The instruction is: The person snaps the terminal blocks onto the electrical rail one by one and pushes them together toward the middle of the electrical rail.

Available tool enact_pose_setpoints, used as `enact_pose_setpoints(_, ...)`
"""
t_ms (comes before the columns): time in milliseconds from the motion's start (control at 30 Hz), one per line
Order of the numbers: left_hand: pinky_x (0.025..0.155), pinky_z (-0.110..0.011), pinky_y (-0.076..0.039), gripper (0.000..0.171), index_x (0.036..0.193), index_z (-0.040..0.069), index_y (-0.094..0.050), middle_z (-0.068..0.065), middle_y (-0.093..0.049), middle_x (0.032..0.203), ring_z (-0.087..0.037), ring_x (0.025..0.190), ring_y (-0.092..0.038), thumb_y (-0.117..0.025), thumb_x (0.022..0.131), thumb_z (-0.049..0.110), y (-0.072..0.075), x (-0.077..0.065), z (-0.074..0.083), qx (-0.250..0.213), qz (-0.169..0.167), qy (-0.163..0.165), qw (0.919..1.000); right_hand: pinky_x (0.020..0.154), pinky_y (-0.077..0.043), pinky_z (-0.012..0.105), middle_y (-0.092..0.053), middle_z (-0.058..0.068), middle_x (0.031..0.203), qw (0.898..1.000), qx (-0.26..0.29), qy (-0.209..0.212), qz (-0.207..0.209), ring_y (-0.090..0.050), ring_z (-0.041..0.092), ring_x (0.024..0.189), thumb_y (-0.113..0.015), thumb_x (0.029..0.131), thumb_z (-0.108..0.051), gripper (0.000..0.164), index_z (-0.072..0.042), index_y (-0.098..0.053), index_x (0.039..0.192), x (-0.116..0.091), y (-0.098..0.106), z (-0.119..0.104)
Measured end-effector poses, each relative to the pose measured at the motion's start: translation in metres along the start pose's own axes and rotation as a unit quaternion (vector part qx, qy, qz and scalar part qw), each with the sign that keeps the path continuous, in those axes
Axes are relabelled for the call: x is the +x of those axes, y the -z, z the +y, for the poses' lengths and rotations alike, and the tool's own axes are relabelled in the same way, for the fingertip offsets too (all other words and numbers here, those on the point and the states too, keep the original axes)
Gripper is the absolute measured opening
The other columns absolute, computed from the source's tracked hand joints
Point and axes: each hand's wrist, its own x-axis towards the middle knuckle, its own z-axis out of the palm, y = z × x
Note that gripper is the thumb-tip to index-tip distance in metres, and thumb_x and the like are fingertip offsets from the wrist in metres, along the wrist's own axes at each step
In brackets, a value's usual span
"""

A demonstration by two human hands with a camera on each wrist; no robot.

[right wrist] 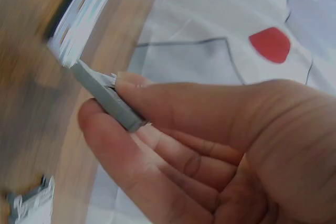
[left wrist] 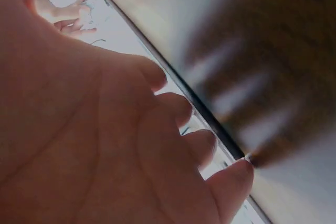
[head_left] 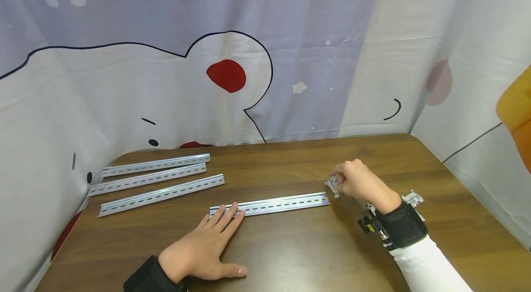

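Observation:
A slotted metal DIN rail (head_left: 286,204) lies across the middle of the wooden table. My left hand (head_left: 201,253) rests flat with spread, straight fingers, the fingertips on the rail's left end. Just off the rail's right end, my right hand (head_left: 360,183) pinches a small grey terminal block (head_left: 332,186) between thumb and fingers. Up close in the right wrist view, the terminal block (right wrist: 109,100) shows its narrow grey edge, with the rail's end (right wrist: 79,35) right beyond it. In the left wrist view my fingertips (left wrist: 202,148) line up along the rail's edge.
Three more DIN rails (head_left: 162,194) lie side by side at the table's left. More terminal blocks (head_left: 413,198) are at the right, partly hidden behind my right wrist. A printed curtain (head_left: 298,52) hangs along the table's back and sides.

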Motion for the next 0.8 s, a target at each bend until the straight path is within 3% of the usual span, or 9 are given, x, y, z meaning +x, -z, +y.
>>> enact_pose_setpoints(233, 0.112, -0.065, -0.019, 0.131, 0.158, 0.012, -0.01, -0.012, -0.001, 0.164, -0.04, 0.148, -0.003, -0.064, 0.062, 0.084, -0.003, -0.005, 0.001, 0.022, 0.014, -0.014, 0.9996, 0.059, -0.054, 0.028, -0.068, -0.002, 0.064, 0.998, 0.031, -0.052, -0.024, -0.059, 0.003, 0.047, -0.077, 0.072, -0.001, 0.021, 0.001, -0.075, 0.092, -0.002, -0.001, -0.025)
enact_pose_setpoints(467, 0.113, -0.064, -0.016, 0.133, 0.158, 0.014, -0.009, -0.01, 0.002, 0.164, -0.039, 0.148, -0.001, -0.064, 0.06, 0.085, -0.005, -0.003, -0.003, 0.021, 0.015, -0.015, 0.9996, 0.051, -0.052, 0.025, -0.069, 0.003, 0.067, 0.99, 0.043, -0.13, -0.023, -0.058, 0.005, 0.039, -0.073, 0.075, 0.0, 0.013, 0.001, -0.073, 0.088, -0.001, -0.014, -0.035)
enact_pose_setpoints(633, 0.114, -0.062, -0.014, 0.134, 0.158, 0.016, -0.006, -0.008, 0.003, 0.164, -0.037, 0.149, 0.001, -0.065, 0.06, 0.084, -0.004, -0.002, -0.005, 0.013, 0.006, -0.016, 0.9998, 0.048, -0.049, 0.028, -0.067, 0.007, 0.069, 0.991, 0.001, -0.13, 0.011, -0.055, 0.007, 0.039, -0.064, 0.072, 0.0, 0.009, -0.004, -0.069, 0.078, 0.001, -0.025, -0.035)
enact_pose_setpoints(800, 0.113, -0.063, -0.017, 0.134, 0.158, 0.014, -0.009, -0.01, 0.001, 0.164, -0.039, 0.148, -0.002, -0.067, 0.059, 0.083, -0.004, -0.004, -0.005, 0.013, 0.014, -0.022, 0.9996, 0.046, -0.045, 0.03, -0.06, 0.004, 0.06, 0.993, -0.027, -0.116, 0.023, -0.053, 0.009, 0.039, -0.056, 0.068, 0.0, 0.011, -0.006, -0.06, 0.076, 0.007, -0.037, -0.036)
